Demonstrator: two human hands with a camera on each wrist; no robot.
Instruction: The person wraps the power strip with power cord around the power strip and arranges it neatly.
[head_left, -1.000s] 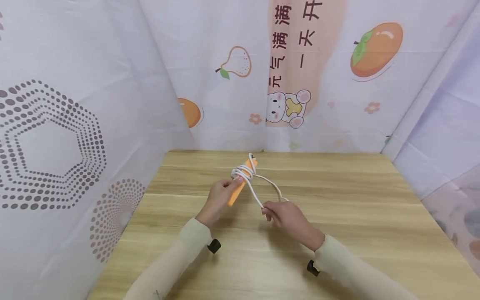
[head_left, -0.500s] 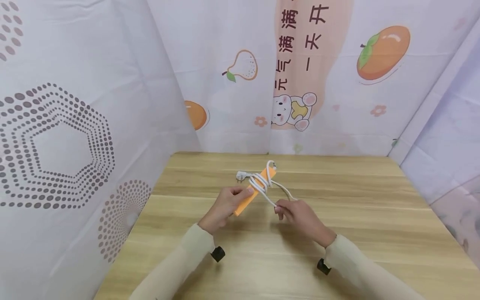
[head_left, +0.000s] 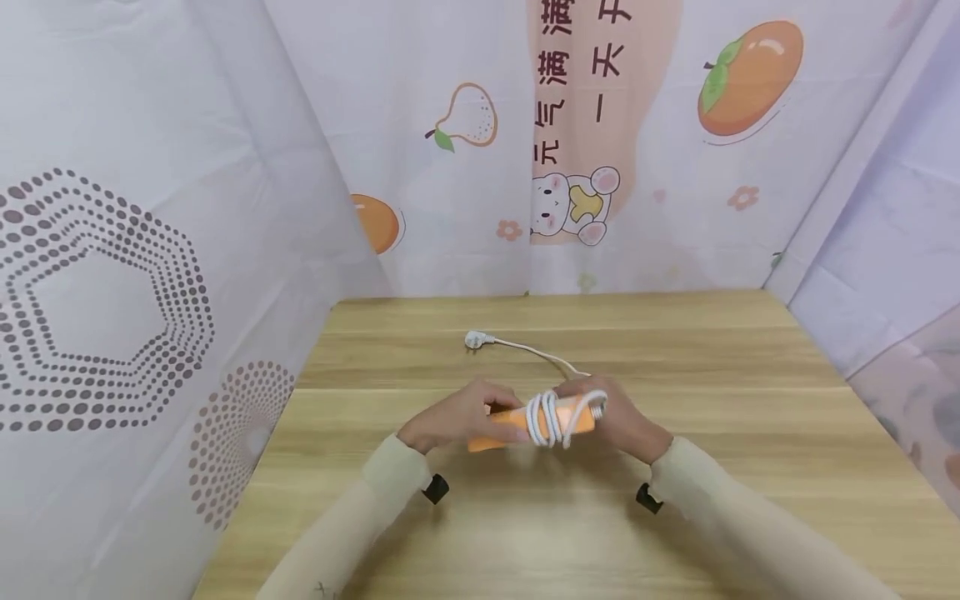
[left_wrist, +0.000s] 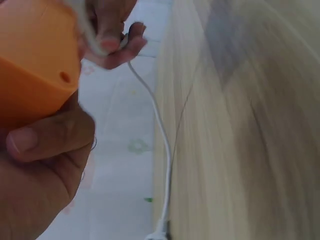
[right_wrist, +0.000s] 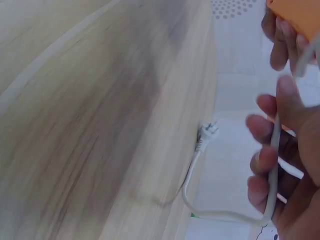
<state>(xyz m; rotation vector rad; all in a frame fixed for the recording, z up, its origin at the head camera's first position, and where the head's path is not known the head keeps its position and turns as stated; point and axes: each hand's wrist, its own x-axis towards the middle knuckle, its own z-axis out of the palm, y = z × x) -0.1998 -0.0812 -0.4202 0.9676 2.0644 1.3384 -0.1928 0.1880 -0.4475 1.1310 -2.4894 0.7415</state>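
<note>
An orange power strip (head_left: pixel 583 422) with white cord (head_left: pixel 550 419) wound several turns around its middle is held above the table, tilted slightly. My left hand (head_left: pixel 459 414) grips its left end, thumb on the near side. Behind the strip's right end, my right hand (head_left: pixel 624 427) is partly hidden. In the right wrist view the loose cord (right_wrist: pixel 273 185) runs across the palm under the curled fingers of that hand. From there the cord trails to a white plug (head_left: pixel 476 339), which lies on the table farther back.
A wood-grain table (head_left: pixel 712 358) lies beneath both hands. White printed curtains (head_left: pixel 435 208) rise along its back edge and both sides. Each wrist carries a small black device (head_left: pixel 435 488).
The power strip has turned from a steep slant to nearly level. My right hand has moved with the cord from in front of it to behind its right end. The plug shows on the table.
</note>
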